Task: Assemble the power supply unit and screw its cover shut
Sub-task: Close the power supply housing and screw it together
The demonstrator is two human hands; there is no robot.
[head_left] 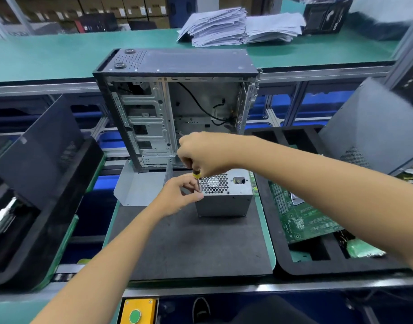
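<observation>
Screwing step: right hand [202,153] grips the screwdriver [197,181] upright at the PSU's [224,195] left top corner on the mat [189,242]; left hand [179,195] pinches the shaft, probably steadying the tip. Next: turn squarely.

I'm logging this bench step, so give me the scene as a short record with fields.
work piece: grey power supply box, upright on the dark mat
tool: screwdriver, tip at the box's top left corner
right hand: grips the screwdriver handle from above
left hand: pinches the shaft near the tip
behind: open computer case
right side: green circuit board in a black tray
</observation>
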